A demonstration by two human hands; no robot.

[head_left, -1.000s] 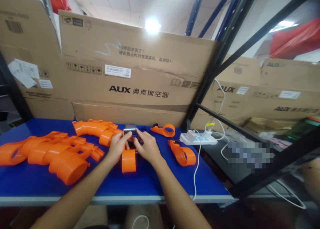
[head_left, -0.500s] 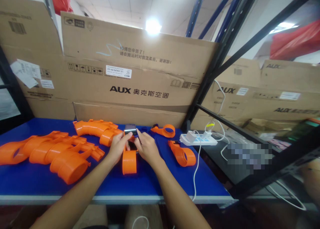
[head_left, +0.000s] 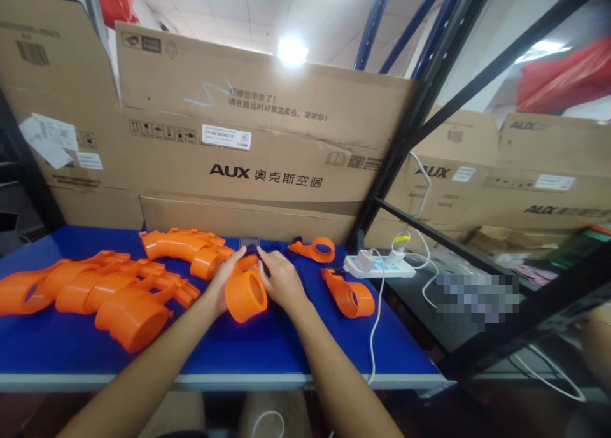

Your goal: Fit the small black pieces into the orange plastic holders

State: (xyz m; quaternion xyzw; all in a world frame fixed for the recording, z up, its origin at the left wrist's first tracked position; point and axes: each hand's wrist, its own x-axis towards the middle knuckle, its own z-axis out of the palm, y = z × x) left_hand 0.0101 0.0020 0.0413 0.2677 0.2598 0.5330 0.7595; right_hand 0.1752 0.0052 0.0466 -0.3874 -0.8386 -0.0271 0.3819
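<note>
An orange plastic part with a wide ring (head_left: 245, 298) is held above the blue table, its ring end tilted towards me. My left hand (head_left: 228, 275) is closed round its left side. My right hand (head_left: 282, 277) is closed at its upper right. Between my thumbs sits a small dark blue piece (head_left: 251, 250) at the part's far end; my fingers cover much of it. Just beyond shows the top of a dark flat rectangular piece (head_left: 249, 240); whether it joins the held part I cannot tell.
Several nested orange ring parts (head_left: 119, 291) lie left, with a shorter stack (head_left: 186, 247) behind. Two single ring parts (head_left: 351, 296) lie right. A white power strip (head_left: 379, 266) with cables stands by the black post. Cardboard (head_left: 267, 151) walls the back of the blue table (head_left: 286, 355).
The orange part has turned in my hands, so its ring now opens to the right and towards me. My thumbs have come together over the dark blue piece. The other parts stay put.
</note>
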